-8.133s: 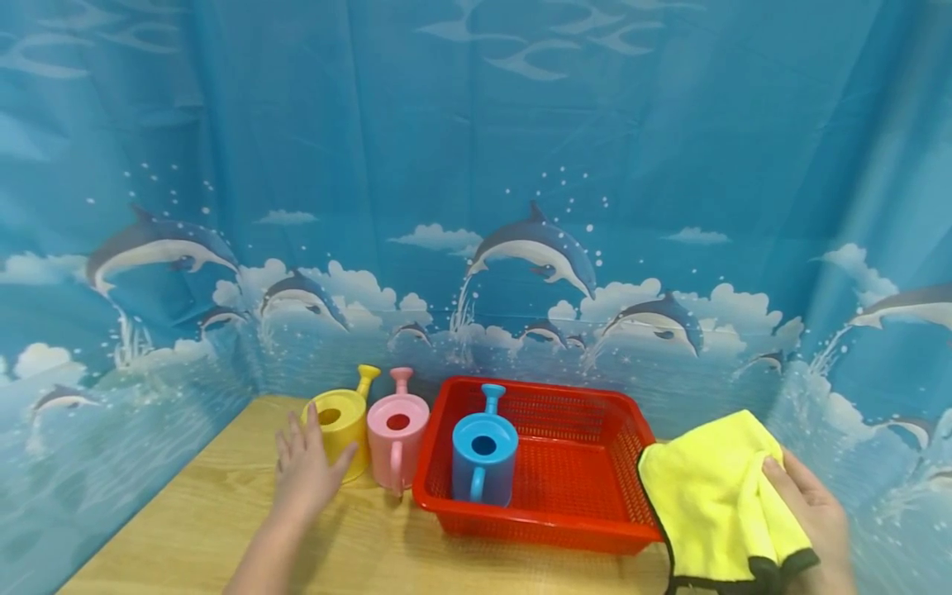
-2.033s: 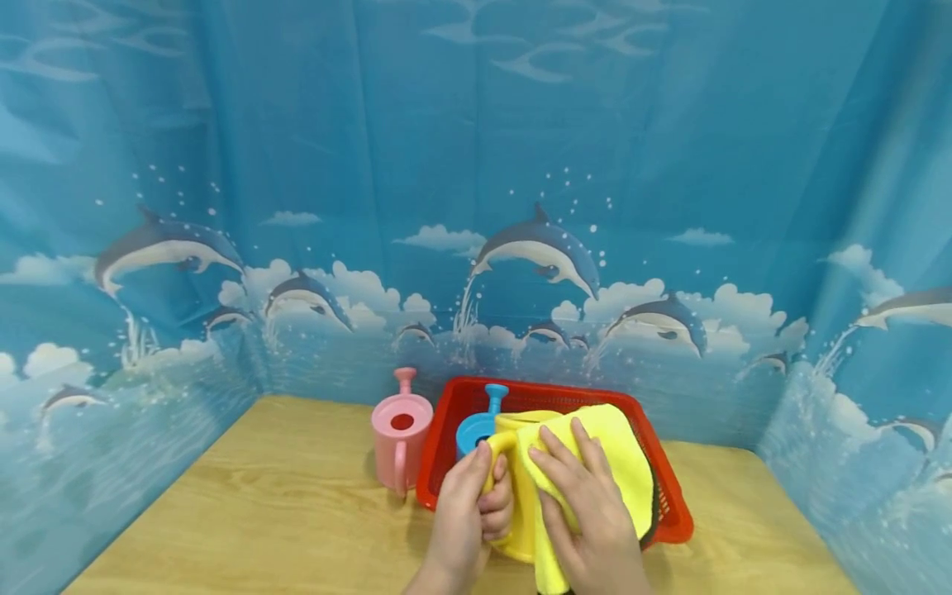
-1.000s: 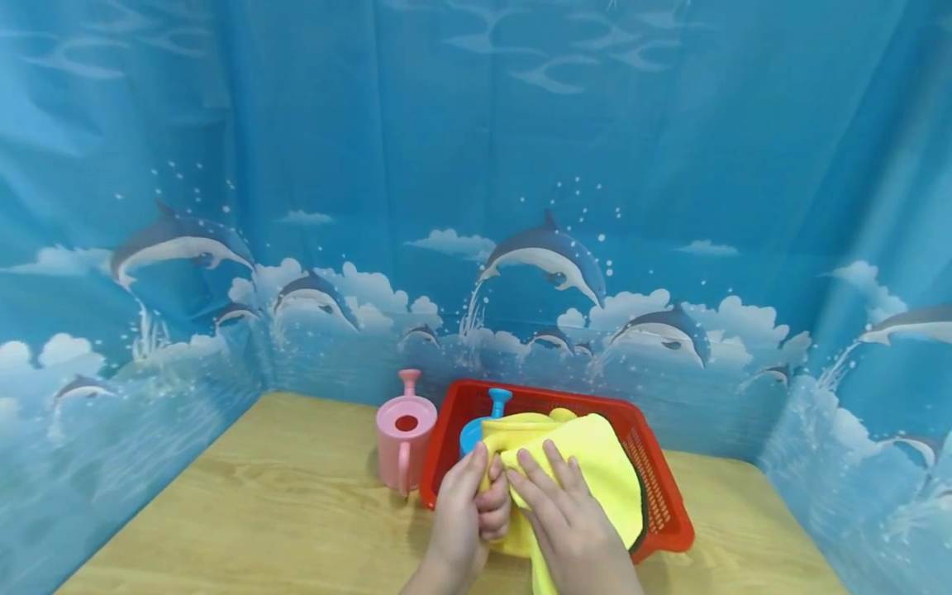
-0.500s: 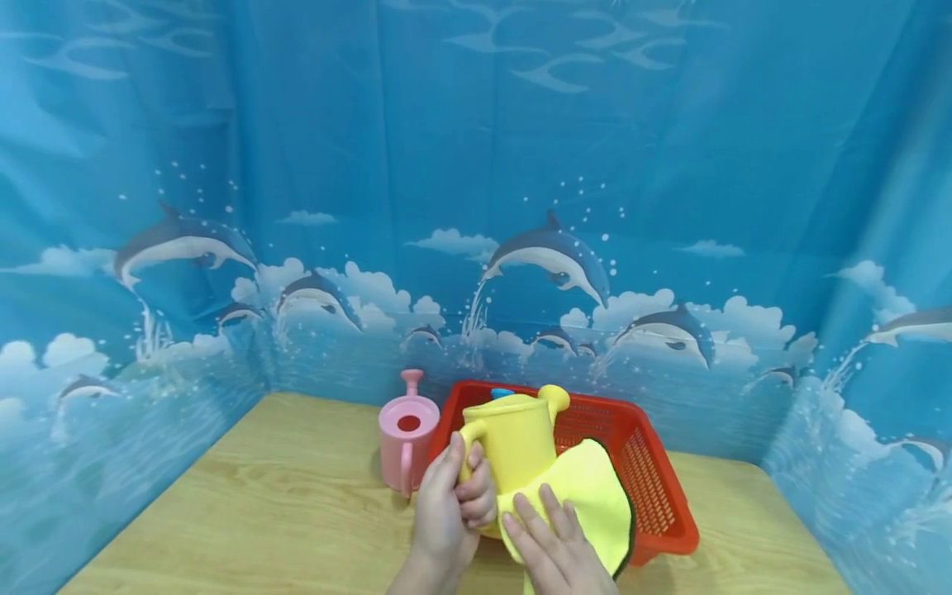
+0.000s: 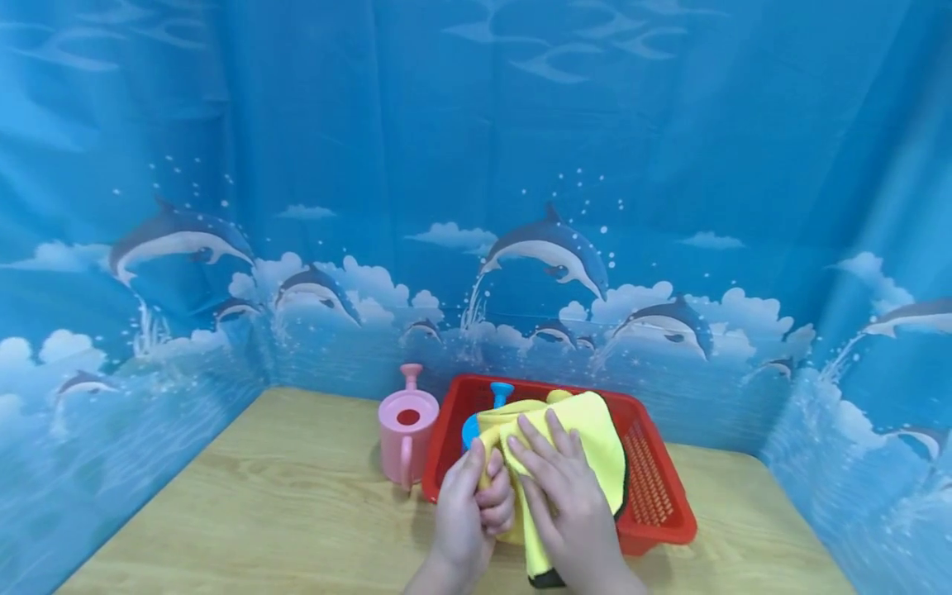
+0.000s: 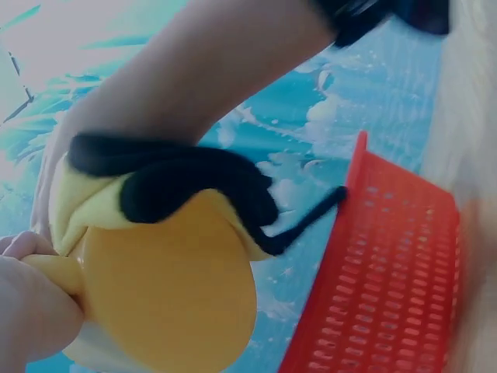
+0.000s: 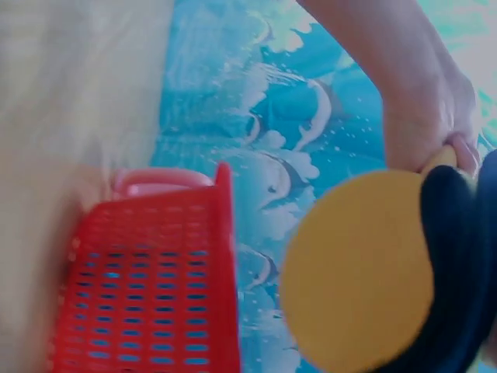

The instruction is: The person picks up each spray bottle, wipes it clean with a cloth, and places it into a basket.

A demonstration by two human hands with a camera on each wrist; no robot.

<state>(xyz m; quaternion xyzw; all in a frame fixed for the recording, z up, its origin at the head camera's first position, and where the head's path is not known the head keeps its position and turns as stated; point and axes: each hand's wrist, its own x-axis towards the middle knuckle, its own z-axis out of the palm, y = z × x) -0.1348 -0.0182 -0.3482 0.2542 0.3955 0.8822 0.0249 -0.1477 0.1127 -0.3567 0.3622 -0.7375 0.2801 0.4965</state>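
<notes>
My left hand [image 5: 468,512] grips the handle of a yellow watering can [image 6: 171,295], which hangs tilted in front of the basket. Spread over the can's right side is a bright yellow cloth [image 5: 598,438] with a dark edge. The fingers of my right hand [image 5: 568,496] lie straight across this cloth and press it to the can. In the head view the cloth hides most of the can's body, while both wrist views show its round yellow bottom. Dark cloth edging folds along the bottom's rim in the left wrist view.
Behind the can stands a red perforated basket [image 5: 658,496] with a blue watering can [image 5: 502,393] inside, mostly covered from view. A pink watering can [image 5: 406,426] is on the wooden table [image 5: 260,487], left of the basket. A dolphin-print curtain [image 5: 372,207] surrounds the table.
The yellow can, earlier standing left of the pink one, was lifted by its handle. Over the last half second my right hand and the cloth moved up its side, covering it again.
</notes>
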